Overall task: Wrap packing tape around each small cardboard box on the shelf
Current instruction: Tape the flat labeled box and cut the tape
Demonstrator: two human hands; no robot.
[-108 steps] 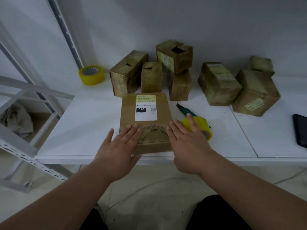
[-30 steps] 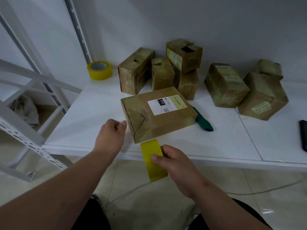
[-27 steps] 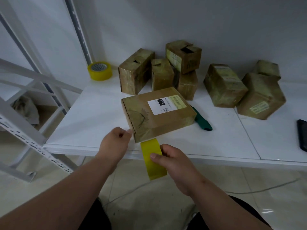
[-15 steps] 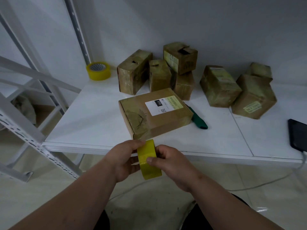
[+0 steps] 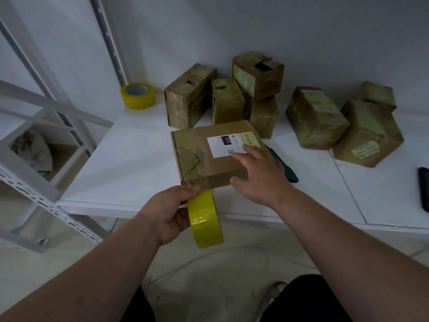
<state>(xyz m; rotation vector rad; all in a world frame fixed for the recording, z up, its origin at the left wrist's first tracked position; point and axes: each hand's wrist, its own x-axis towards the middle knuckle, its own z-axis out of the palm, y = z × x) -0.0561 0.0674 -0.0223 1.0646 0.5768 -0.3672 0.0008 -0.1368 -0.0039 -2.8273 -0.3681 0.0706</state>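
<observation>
The left hand (image 5: 167,212) is gripping the yellow packing tape roll (image 5: 205,220) just below the front edge of the shelf (image 5: 130,159), fingers curled round the roll's far side, with the roll's top touching the near face of the flat cardboard box (image 5: 209,159). Half a second ago both hands were holding the roll; the roll has since passed to the left hand alone and has risen to the box. The right hand (image 5: 257,173) has left the roll and is now resting on the box top with fingers extended and relaxed, thumb at the near edge, grasping nothing. Judgement: the tape end is probably being anchored on the near face while the right hand is steadying the box, so wrapping of this box is only beginning.

The box is lying near the shelf's front edge. Its white shipping label (image 5: 228,145) is showing a black patch reading "010" and a small QR code; the yellow-green strip beside it carries print too small to read.

A green-handled tool (image 5: 286,168) is lying beside the box, partly hidden by the right hand. Further back, several tape-covered small boxes (image 5: 315,117) are standing against the wall; their labels are illegible. A second yellow tape roll (image 5: 138,96) is sitting at the rear left.
</observation>
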